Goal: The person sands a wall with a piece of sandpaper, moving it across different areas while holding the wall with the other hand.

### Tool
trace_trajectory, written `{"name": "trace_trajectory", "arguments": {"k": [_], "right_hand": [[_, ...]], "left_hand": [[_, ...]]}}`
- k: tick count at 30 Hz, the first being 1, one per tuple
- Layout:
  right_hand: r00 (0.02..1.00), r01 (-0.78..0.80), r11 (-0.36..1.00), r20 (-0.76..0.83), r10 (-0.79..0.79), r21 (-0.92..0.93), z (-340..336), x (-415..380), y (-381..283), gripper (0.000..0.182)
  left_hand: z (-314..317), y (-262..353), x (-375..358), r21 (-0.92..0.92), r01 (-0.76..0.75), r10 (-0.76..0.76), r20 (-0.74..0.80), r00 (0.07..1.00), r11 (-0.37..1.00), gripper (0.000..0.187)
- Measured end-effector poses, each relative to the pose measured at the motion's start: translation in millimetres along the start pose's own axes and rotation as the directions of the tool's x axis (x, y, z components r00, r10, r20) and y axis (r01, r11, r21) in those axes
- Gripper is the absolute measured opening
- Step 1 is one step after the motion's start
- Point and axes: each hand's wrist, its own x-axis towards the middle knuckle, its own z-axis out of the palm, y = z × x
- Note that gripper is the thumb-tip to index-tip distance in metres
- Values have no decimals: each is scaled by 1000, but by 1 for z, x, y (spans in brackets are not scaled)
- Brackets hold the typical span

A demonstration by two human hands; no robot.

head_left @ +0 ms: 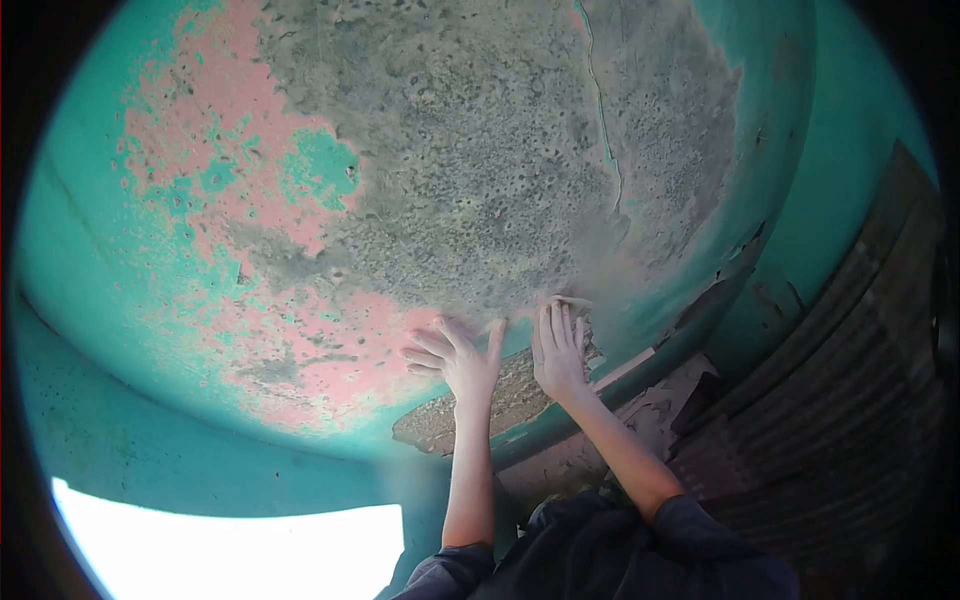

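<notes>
Head view, looking up a weathered wall. I am pressing both hands against its surface, close together but not touching each other. My left hand is lying flat with its fingers spread, on the border where pink undercoat meets bare grey plaster. My right hand is resting just beside it, fingers held together and pointing up the wall, with the fingertips touching the lower edge of a loose flake of paint that is curling away from the plaster. Neither hand is closed on anything; both are lying open on the surface.

The flake is sitting directly beyond my right fingertips, so the right hand is the nearer one; the left hand is lying to the side of it, a little lower. The flake's long axis is running roughly across the wall, at right angles to my right fingers.

Under my wrists a broad patch of exposed rough plaster is stretching along a turquoise ledge, its long axis slanting from lower left to upper right. Turquoise paint is covering the wall on the left, and a dark ribbed surface is rising on the right.
</notes>
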Motion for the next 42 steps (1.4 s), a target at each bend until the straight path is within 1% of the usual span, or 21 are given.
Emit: {"name": "trace_trajectory", "arguments": {"k": [1, 3, 5, 6, 10, 12, 13, 15, 18, 19, 22, 23, 25, 29, 31, 32, 34, 37, 38, 40, 42], "right_hand": [[997, -78, 996, -23, 79, 48, -11, 11, -5, 68], [993, -82, 994, -79, 88, 71, -38, 53, -10, 66], [957, -57, 991, -275, 88, 119, -48, 78, -10, 65], [949, -65, 991, -298, 98, 119, -39, 74, -9, 66], [983, -75, 990, -159, 93, 116, 12, -15, -15, 65], [979, -200, 977, 38, 198, 67, 16, -25, -20, 64], [981, -193, 979, 21, 192, 64, 4, 1, -23, 64], [968, -83, 977, -217, 126, 198, -26, 51, -31, 63], [951, -33, 992, -300, 68, 119, -59, 94, -33, 63], [949, -42, 992, -306, 76, 115, -54, 86, -32, 63], [987, -77, 990, -128, 92, 121, -10, 21, -26, 62], [986, -82, 990, -135, 97, 116, 1, 0, -23, 62], [964, -246, 967, -88, 252, 69, 1, -10, -17, 61], [910, -310, 928, -219, 353, 205, -39, 54, 12, 60], [851, -270, 888, -339, 401, 373, -54, 76, 15, 60], [846, -276, 887, -344, 407, 371, -49, 70, 8, 60], [906, -295, 906, -211, 366, 302, -31, 42, -8, 62], [951, -263, 941, -106, 290, 210, -30, 20, -15, 63], [951, -263, 942, -109, 290, 211, -31, 26, -6, 63], [916, -210, 929, -271, 295, 303, -64, 69, 9, 64], [910, -175, 932, -309, 277, 318, -82, 94, 17, 65]], "left_hand": [[-1, -1, -3, 4, 20, -20, 41, 999, 1000, 118], [1, -2, -5, 7, 17, -17, 41, 999, 1000, 118], [2, -2, -2, 8, 19, -20, 38, 999, 1000, 118], [1, -2, -2, 20, 17, -18, 35, 999, 1000, 118], [3, -3, -5, 34, -19, 19, -5, 1000, 999, 119], [1, -4, -5, 22, -11, 10, 7, 1000, 1000, 119], [2, -3, -4, 10, 7, -7, 27, 1000, 1000, 119], [2, -3, -6, 10, 7, -7, 35, 999, 1000, 120], [2, -5, -5, 24, -15, 15, 29, 999, 1000, 120], [3, -6, -5, 32, -27, 26, 12, 1000, 999, 120], [4, -6, -5, 35, -41, 41, -7, 999, 999, 122], [3, -7, -7, 28, -49, 50, -7, 999, 998, 122], [3, -6, -6, 20, 13, -15, 61, 998, 1000, 123], [5, -8, -5, 13, -47, 47, 20, 999, 999, 123], [2, -7, -6, 35, 22, -25, 86, 996, 999, 123], [2, -7, -6, 31, 13, -16, 90, 996, 999, 123], [2, -6, -5, 63, -3, 0, 46, 999, 998, 123], [2, -6, -5, 63, -3, 0, 50, 999, 998, 123], [2, -7, -5, 62, -5, 2, 48, 999, 998, 123], [4, -7, -5, 71, -15, 13, 29, 1000, 997, 123], [2, -5, -5, 62, 1, -4, 38, 999, 998, 123]]}}
